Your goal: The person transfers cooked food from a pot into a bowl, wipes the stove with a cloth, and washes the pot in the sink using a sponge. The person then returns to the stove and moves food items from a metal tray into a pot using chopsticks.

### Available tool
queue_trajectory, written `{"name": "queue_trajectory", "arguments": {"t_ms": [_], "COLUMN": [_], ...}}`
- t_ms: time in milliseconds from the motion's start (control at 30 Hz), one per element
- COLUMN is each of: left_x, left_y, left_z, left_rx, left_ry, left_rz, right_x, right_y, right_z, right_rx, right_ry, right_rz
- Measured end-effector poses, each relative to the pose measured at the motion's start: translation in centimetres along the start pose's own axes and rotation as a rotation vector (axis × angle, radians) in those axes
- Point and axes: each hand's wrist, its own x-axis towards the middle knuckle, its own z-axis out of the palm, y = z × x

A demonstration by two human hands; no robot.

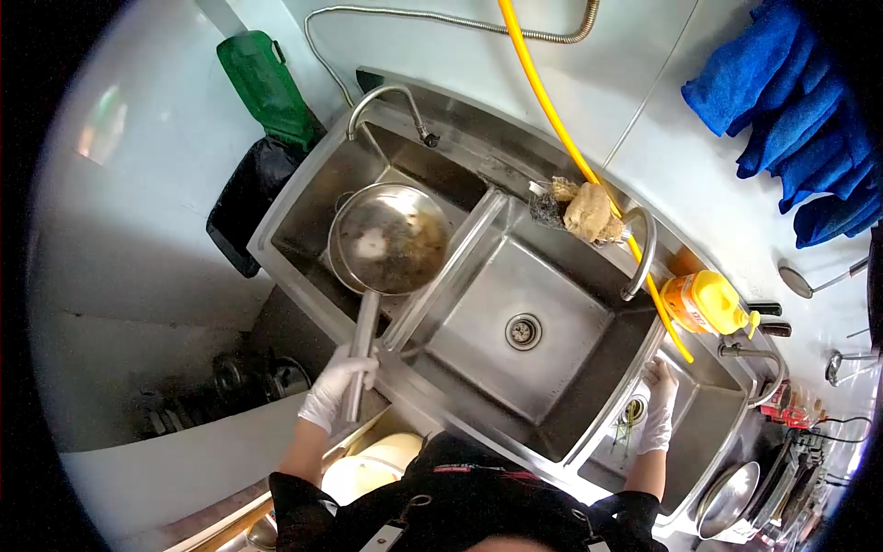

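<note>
My left hand [342, 382], in a white glove, is wrapped round the long metal handle of a frying pan [391, 241]. The pan sits over the left basin [308, 198] of the steel sink, its shiny inside showing darker patches and a pale bright spot. My right hand [659, 405], also gloved, is over the right basin [713, 405], close to the divider. Its fingers look curled, and I cannot make out what is in them. Thin green strips [628, 423] lie around the drain below it.
The middle basin [524, 276] lies between my hands. A yellow hose [552, 92] hangs across the sink's back. Sponges [589, 212], a faucet [644, 253] and a yellow bottle [708, 302] stand along the rear ledge. Blue cloths [791, 110] hang right; a green-lidded bin [265, 87] is left.
</note>
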Motion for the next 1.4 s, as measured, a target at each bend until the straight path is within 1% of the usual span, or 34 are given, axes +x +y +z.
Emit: {"name": "queue_trajectory", "arguments": {"t_ms": [67, 133, 167, 233, 267, 333, 367, 433, 467, 533, 567, 600, 667, 700, 800, 833, 867, 900, 933, 967, 1000, 1033, 1067, 1100, 1133, 1167, 1200, 1233, 1267, 1300, 1333, 1400], "left_x": [1.4, 3.3, 4.5, 7.3, 8.7, 11.5, 13.1, 15.3, 15.7, 16.2, 16.2, 16.1, 15.6, 15.4, 14.5, 13.9, 13.2, 12.5, 11.9, 11.3, 10.7, 5.7, 4.2, 2.2, 0.4, -0.9, -1.9, -2.9, -3.8, -4.6, -5.4, -5.8], "left_y": [0.8, 1.6, 1.7, 1.5, 1.6, 1.6, 1.6, 1.9, 2.2, 2.5, 2.5, 2.4, 2.4, 2.4, 2.5, 2.5, 2.2, 1.9, 1.4, 0.6, -1.1, 1.7, 1.3, 0.8, 0.2, -0.5, -1.0, -0.5, 0.0, 0.4, 0.6, 0.4], "left_z": [-2.2, -4.3, -5.2, -6.7, -7.4, -8.6, -9.1, -9.6, -9.7, -9.8, -10.2, -10.5, -10.9, -11.0, -10.9, -10.6, -10.2, -9.6, -8.9, -8.3, -8.4, -3.1, -2.0, -0.4, 1.6, 3.1, 4.5, 6.0, 7.0, 8.1, 9.1, 10.3], "left_rx": [0.073, 0.236, 0.237, 0.423, 0.420, 0.640, 0.638, 0.941, 0.941, 1.133, 1.206, 1.208, 1.373, 1.432, 1.466, 1.470, 1.433, 1.394, 1.319, 1.247, 0.755, 0.423, 0.371, 0.272, 0.172, 0.124, 0.074, 0.059, 0.070, -0.030, -0.135, -0.093], "left_ry": [0.108, 0.191, 0.192, 0.400, 0.404, 0.616, 0.620, 0.817, 0.818, 0.906, 0.906, 0.902, 0.962, 0.992, 0.998, 0.998, 0.990, 0.977, 0.959, 0.922, 0.593, 0.358, 0.312, 0.243, 0.182, 0.164, 0.149, 0.159, 0.154, 0.123, 0.099, 0.126], "left_rz": [0.048, 0.053, 0.054, 0.135, 0.136, 0.165, 0.164, 0.096, 0.093, 0.035, 0.047, 0.042, 0.199, 0.199, 0.203, 0.205, 0.252, 0.302, 0.311, 0.323, 0.312, 0.236, 0.101, 0.067, 0.030, 0.030, 0.028, 0.018, 0.017, -0.011, -0.039, -0.059], "right_x": [-0.3, -0.5, -0.7, -1.1, -1.3, -2.1, -2.3, -2.8, -3.1, -3.4, -3.4, -3.4, -3.4, -3.2, -1.8, -0.9, -0.1, 0.7, 2.2, 2.5, 3.8, 5.9, 7.6, 9.7, 10.9, 11.8, 14.2, 14.5, 13.7, 13.8, 14.0, 14.8], "right_y": [-0.4, -0.8, -0.8, -0.8, -1.1, -1.4, -1.4, -1.3, -1.2, -1.1, -1.1, -1.0, -1.0, -1.0, -0.7, -0.5, -0.7, -0.8, -0.2, -1.6, -2.9, -2.9, -3.5, -3.6, -4.4, -5.6, -4.8, -6.1, -7.7, -8.8, -9.2, -9.2], "right_z": [0.4, 0.8, 1.1, 1.4, 1.8, 2.0, 1.9, 1.6, 1.6, 1.4, 1.4, 1.3, 1.5, 1.7, 2.4, 2.5, 3.0, 3.6, 3.7, 5.4, 7.1, 7.6, 8.7, 9.6, 11.2, 12.7, 14.0, 15.3, 16.8, 17.9, 19.1, 20.6], "right_rx": [-0.012, -0.074, -0.092, -0.119, -0.146, -0.181, -0.211, -0.237, -0.239, -0.259, -0.241, -0.245, -0.267, -0.269, -0.308, -0.301, -0.294, -0.333, -0.268, -0.295, -0.244, -0.429, -0.452, -0.509, -0.497, -0.594, -0.577, -0.651, -0.605, -0.687, -0.623, -0.757], "right_ry": [0.010, 0.002, 0.000, -0.004, -0.007, 0.001, -0.006, -0.021, -0.022, -0.009, -0.011, -0.009, -0.009, -0.009, -0.032, -0.075, -0.116, -0.094, -0.132, -0.132, -0.192, -0.210, -0.191, -0.199, -0.150, -0.108, 0.021, 0.075, 0.037, 0.036, 0.014, 0.038], "right_rz": [-0.037, -0.026, -0.032, -0.041, -0.053, -0.065, -0.068, -0.066, -0.064, -0.064, -0.029, -0.025, -0.044, -0.040, -0.078, -0.087, -0.098, -0.094, -0.126, -0.132, -0.248, -0.313, -0.284, -0.378, -0.407, -0.490, -0.629, -0.651, -0.596, -0.616, -0.601, -0.625]}}
